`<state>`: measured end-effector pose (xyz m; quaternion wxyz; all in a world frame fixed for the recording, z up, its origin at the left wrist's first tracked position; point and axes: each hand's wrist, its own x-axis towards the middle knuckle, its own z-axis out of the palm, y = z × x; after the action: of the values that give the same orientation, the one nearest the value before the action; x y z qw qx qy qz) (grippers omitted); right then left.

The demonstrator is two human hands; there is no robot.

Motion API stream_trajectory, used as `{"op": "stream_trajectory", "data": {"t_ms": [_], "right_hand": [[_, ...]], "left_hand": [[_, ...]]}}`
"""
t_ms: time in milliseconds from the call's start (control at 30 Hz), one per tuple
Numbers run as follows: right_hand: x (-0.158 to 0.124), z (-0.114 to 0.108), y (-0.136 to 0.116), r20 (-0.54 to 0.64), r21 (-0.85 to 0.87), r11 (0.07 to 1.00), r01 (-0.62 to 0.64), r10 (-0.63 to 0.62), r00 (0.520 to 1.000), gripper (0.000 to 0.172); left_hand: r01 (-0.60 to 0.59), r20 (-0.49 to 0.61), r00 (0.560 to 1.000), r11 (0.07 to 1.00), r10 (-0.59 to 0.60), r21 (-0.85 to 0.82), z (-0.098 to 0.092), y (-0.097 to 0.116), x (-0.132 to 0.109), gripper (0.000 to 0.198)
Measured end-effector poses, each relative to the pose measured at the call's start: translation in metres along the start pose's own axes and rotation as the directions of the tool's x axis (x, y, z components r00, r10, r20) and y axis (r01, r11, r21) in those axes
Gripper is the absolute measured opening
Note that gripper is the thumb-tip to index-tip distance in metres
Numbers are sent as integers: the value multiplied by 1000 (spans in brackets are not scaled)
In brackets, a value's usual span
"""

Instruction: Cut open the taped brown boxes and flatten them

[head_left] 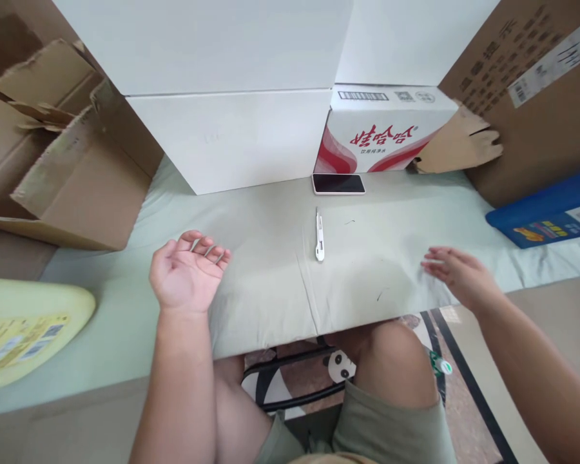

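Your left hand (pixel 188 277), palm up, and right hand (pixel 461 274), fingers loosely extended, are both empty, flanking the cutter (pixel 319 248) on the surface (pixel 265 277) near the phone (pixel 339 184), a central spot seemingly suiting either's reach.

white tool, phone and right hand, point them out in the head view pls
White tool (pixel 319 240): head view, middle of its body.
Phone (pixel 339 184): head view, middle of its dark screen.
Right hand (pixel 464 275): head view, middle of the hand.
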<state>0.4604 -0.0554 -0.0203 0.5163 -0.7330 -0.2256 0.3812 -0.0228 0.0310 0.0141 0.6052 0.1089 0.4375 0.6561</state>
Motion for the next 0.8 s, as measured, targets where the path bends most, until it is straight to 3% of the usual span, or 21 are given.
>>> {"op": "stream_trajectory", "data": {"t_ms": [167, 233, 300, 367, 467, 667, 800], "right_hand": [[-56, -52, 16, 111, -303, 940, -159, 200, 973, 50], [-57, -58, 12, 85, -294, 934, -204, 238, 968, 43], [-42, -48, 2, 22, -207, 958, -200, 209, 978, 30], [-9, -26, -13, -60, -63, 990, -123, 119, 991, 17], [59, 12, -38, -123, -10, 998, -65, 63, 990, 6], [200, 60, -83, -165, -35, 999, 21, -26, 986, 23], [267, 80, -104, -110, -165, 956, 244, -264, 958, 43]], "left_hand": [[-3, 33, 999, 997, 5, -83, -8, 6, -1, 21], [-1, 54, 999, 995, 6, -98, -12, 5, -2, 21], [5, 82, 997, 996, 2, -92, -15, 3, -3, 22], [21, 91, 996, 997, -14, -72, -16, 1, -5, 21], [9, 17, 1000, 999, -9, -49, -15, 1, -9, 23], [-92, -191, 977, 996, 91, 0, 1, 4, -7, 25], [-118, -305, 941, 986, 150, 121, 14, 1, 3, 32]]}}
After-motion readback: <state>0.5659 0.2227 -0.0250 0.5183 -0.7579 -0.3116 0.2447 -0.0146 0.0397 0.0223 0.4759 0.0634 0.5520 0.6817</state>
